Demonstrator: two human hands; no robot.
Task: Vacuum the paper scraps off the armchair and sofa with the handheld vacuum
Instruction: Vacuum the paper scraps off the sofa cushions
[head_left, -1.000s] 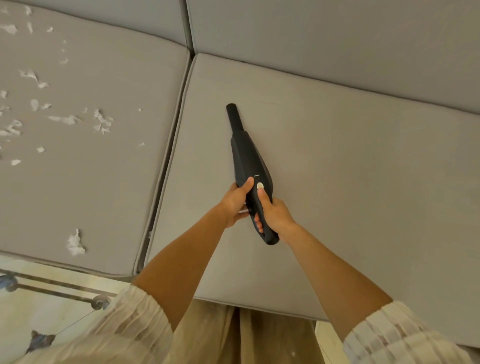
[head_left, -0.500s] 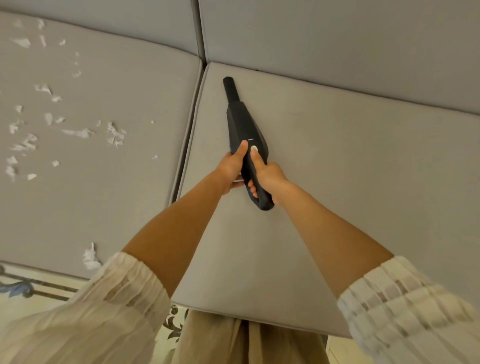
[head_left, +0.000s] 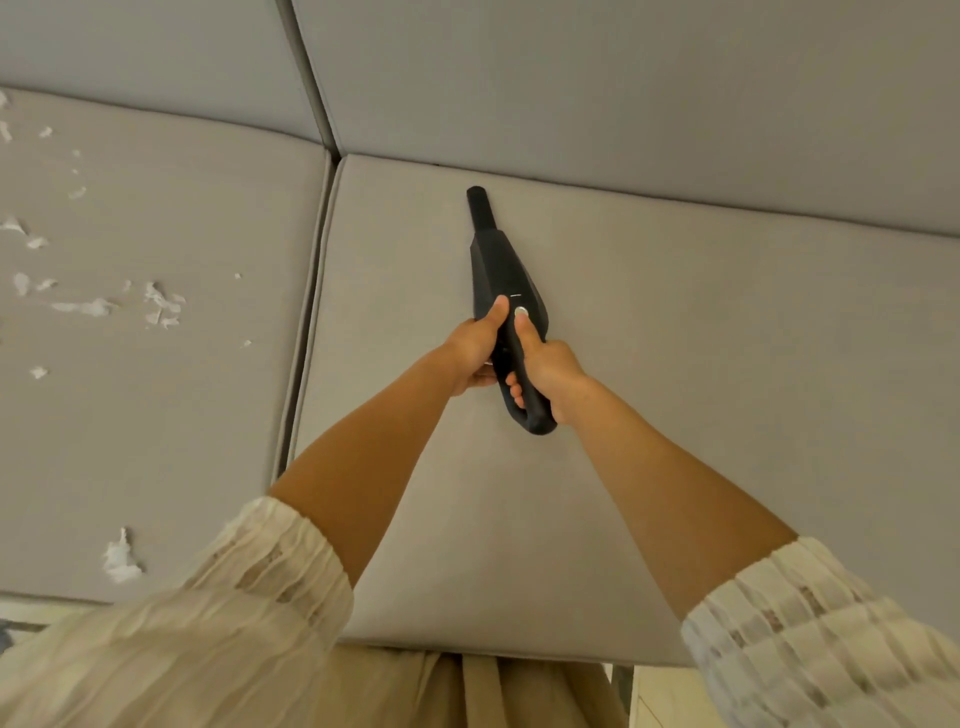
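Hands: while both arms reach forward, the left hand (head_left: 470, 345) and right hand (head_left: 550, 364) grip the vacuum's handle.
Vacuum (head_left: 501, 270): nozzle pointing away, over the right seat cushion (head_left: 675, 364).
Paper scraps (head_left: 161, 304): scattered on the left cushion (head_left: 156, 415).

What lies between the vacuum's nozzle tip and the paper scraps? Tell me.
In the head view, bare grey cushion, then the dark seam between the two seat cushions, separates the vacuum nozzle from the nearest paper scraps.

Both forearms are bare below loose cream sleeves (head_left: 249, 613) of thin, crinkled fabric, gathered at the cuffs; the right sleeve (head_left: 810, 629) shows a faint woven check. Beige trousers (head_left: 467, 691) hang below.
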